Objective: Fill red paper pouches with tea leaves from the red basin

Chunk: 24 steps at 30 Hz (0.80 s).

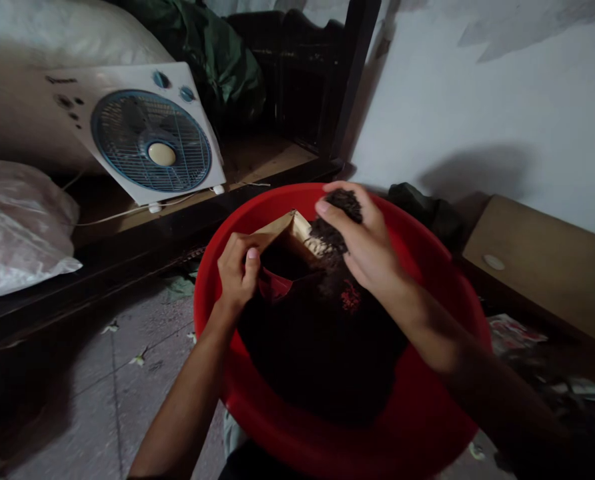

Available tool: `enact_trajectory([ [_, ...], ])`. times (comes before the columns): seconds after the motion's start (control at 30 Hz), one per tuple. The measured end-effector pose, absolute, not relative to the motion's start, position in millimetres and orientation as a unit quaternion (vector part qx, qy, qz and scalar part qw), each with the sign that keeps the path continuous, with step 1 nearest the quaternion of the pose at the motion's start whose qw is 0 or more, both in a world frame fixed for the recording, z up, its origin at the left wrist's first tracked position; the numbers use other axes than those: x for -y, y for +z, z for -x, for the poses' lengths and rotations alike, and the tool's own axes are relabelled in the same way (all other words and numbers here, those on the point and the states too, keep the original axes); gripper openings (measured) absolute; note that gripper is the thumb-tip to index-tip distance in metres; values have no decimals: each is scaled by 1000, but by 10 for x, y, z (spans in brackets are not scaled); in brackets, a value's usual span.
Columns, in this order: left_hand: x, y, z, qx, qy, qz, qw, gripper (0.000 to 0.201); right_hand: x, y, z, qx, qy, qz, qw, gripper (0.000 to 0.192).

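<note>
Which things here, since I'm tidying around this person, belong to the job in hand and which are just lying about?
In use: left hand, open packet it grips, right hand, dark loose material, red tub.
Lying about: box fan, green bundle, whitish sack, tan board.

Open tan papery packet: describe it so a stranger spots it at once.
Find the big, round, red plastic tub at the centre. Inside, towards its far rim, the left hand holds the open tan papery packet. Its pale, angular rim sets it apart from the dark, loose heap beside it.
</note>
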State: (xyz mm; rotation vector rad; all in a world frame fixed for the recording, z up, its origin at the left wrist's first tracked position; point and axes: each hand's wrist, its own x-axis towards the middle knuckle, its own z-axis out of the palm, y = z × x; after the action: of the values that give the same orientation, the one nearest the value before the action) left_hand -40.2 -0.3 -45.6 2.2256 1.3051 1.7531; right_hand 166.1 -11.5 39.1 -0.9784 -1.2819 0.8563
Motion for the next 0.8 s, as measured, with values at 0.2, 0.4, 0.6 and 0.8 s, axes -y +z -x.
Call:
enact_trajectory([
  [0.2,14,-433,392,-451,563,-692,-3,33,-69,361,-1565,663,266,377,589,26],
  [0.4,-6,-419,415,-493,590,-639,-16,27,-433,-584,-2213,654,201,628,372,36],
  [0.6,-22,-415,424,-480,599,-641,-24,26,29,-1747,-2179,697,325,639,-3,86],
  [0.8,-24,-424,427,-482,599,-639,-24,25,558,-1855,-1828,734,430,517,-92,117],
])
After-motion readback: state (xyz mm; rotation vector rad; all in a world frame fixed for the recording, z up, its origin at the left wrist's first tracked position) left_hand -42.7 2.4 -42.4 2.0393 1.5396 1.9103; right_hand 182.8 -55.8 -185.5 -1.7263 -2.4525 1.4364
